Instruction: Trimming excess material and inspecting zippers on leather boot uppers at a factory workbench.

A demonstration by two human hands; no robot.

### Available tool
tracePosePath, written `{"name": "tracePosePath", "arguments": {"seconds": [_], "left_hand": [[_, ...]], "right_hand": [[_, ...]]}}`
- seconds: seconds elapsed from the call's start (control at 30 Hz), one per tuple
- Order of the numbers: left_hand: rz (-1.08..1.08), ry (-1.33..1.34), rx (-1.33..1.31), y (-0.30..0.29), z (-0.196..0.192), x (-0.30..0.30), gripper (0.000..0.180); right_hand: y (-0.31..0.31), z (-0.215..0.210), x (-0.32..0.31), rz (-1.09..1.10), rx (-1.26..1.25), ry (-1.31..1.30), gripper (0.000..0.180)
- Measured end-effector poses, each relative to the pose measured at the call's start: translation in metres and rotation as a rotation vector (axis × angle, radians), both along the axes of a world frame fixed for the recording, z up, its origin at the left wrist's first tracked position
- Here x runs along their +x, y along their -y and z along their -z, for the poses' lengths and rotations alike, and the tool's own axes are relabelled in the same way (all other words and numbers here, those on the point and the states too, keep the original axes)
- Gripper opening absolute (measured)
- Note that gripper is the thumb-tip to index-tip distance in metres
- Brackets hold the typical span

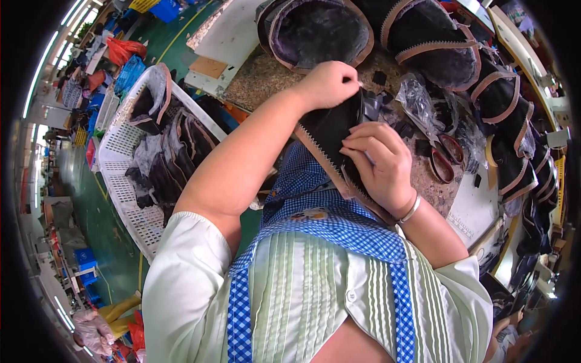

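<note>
A black boot upper (330,130) with a tan, zigzag-cut edge lies slanted in front of my apron, at the near side of the worktable. My left hand (330,86) is closed in a pinch at its far end; a small pale bit shows at the fingertips. Lower down, my right hand (382,166) pinches the black material near its right side, fingers bent together. Dark shiny strips (372,106) lie between the two hands. How the upper rests underneath is hidden by my hands and apron.
Scissors (442,169) with dark red handles lie right of my right hand, beside clear plastic bags (420,106). Fur-lined boot uppers (321,36) are piled at the back and along the right. A white perforated crate (121,175) of stacked uppers stands left of the worktable (248,81).
</note>
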State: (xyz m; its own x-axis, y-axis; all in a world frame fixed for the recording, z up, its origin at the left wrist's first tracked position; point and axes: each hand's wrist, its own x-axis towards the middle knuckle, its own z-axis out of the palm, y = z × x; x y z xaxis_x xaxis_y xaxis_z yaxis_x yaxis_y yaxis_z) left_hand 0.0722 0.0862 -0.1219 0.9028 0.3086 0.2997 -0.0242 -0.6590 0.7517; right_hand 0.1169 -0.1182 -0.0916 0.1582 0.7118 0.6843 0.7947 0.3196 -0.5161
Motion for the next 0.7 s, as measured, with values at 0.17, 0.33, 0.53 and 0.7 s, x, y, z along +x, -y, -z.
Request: {"name": "tracePosePath", "arguments": {"seconds": [0.17,0.33,0.53,0.7], "left_hand": [[-0.289,0.359,0.526,0.016,-0.017,-0.006,0.009],[-0.417,0.366,0.352,0.071,-0.043,-0.109,0.014],[-0.376,0.013,-0.434,0.129,0.009,-0.15,0.023],[-0.476,0.093,-0.472,0.126,0.023,-0.136,0.02]], "right_hand": [[-0.007,0.027,0.001,0.055,-0.136,-0.22,0.009],[-0.009,0.038,0.006,0.041,-0.215,-0.467,0.011],[-0.015,0.042,-0.001,-0.03,-0.264,-0.539,0.012],[-0.017,0.047,-0.008,-0.051,-0.252,-0.444,0.014]]}}
